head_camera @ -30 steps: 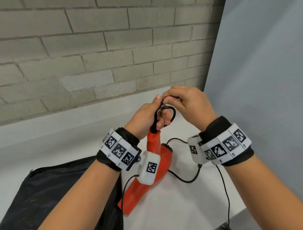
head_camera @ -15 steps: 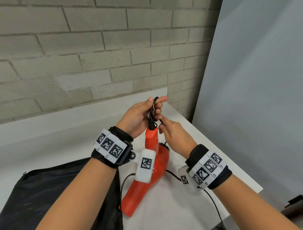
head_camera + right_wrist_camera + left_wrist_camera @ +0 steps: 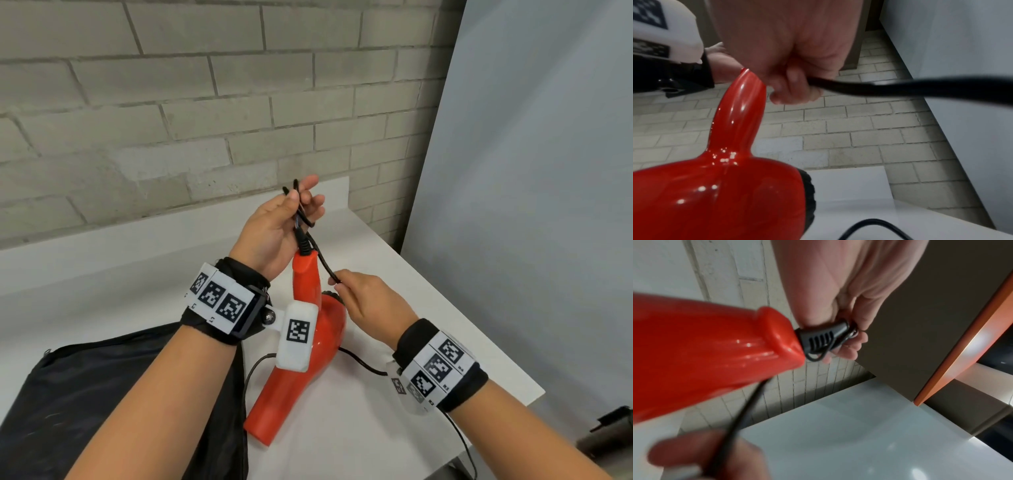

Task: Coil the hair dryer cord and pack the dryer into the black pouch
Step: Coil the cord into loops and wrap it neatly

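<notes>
A red hair dryer (image 3: 301, 363) lies on the white table (image 3: 359, 428) with its handle (image 3: 701, 340) pointing up. My left hand (image 3: 291, 209) pinches small loops of the black cord (image 3: 322, 263) just above the handle's strain relief (image 3: 822, 339). Lower and to the right, my right hand (image 3: 346, 286) grips the same cord (image 3: 879, 87) a short way along, beside the handle (image 3: 740, 104). The rest of the cord (image 3: 359, 363) trails under my right wrist and off the table's front edge. The black pouch (image 3: 102, 404) lies flat at the lower left under my left forearm.
A grey brick wall (image 3: 205, 120) runs behind the table and a pale grey panel (image 3: 531, 205) stands to the right. The table's right edge (image 3: 479, 335) falls off close to my right wrist. A dark object (image 3: 609, 431) sits low at the far right.
My right hand has dropped from the loops at the handle top and slid down along the cord to the right. My left hand still holds the loops, a little higher.
</notes>
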`<action>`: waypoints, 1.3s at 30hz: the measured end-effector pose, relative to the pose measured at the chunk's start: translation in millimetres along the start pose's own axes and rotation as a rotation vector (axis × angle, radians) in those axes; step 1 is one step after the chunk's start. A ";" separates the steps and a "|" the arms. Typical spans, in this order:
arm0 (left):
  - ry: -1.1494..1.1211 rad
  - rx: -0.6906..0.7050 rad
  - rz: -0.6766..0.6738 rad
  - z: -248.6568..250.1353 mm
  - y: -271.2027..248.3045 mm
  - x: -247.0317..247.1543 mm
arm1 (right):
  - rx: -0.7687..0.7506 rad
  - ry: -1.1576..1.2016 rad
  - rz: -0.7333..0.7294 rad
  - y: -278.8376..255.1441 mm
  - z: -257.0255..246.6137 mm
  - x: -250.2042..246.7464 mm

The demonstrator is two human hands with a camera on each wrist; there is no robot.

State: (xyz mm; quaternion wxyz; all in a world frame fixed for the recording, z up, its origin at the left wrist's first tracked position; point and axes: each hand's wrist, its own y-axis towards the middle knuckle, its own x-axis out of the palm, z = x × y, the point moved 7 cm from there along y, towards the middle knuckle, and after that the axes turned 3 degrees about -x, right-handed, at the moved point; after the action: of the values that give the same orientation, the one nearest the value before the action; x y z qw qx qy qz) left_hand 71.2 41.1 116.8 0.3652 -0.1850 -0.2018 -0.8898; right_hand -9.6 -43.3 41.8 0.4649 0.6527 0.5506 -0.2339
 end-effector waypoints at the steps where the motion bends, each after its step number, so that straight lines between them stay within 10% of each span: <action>1: 0.049 0.012 0.010 1.4 0.0 -1.3 | -0.030 -0.034 0.050 -3.3 -0.7 -4.8; 12: 0.557 -0.068 -0.061 -9.9 -5.7 29.1 | -0.476 -0.616 0.639 2.4 -65.3 -102.6; 26: 0.318 -0.200 -0.062 -13.7 -6.0 31.7 | -0.017 0.648 0.109 43.1 -10.3 -85.8; 39: 0.255 -0.267 -0.106 -15.5 -5.0 34.5 | -0.072 0.230 0.223 43.1 -22.2 -90.5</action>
State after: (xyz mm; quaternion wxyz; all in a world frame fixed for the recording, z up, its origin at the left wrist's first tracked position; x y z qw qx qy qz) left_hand 41.8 16.8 119.0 0.3128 -0.1066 -0.0436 -0.9428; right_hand 0.5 -67.8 141.1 0.4450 0.7153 0.5321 -0.0848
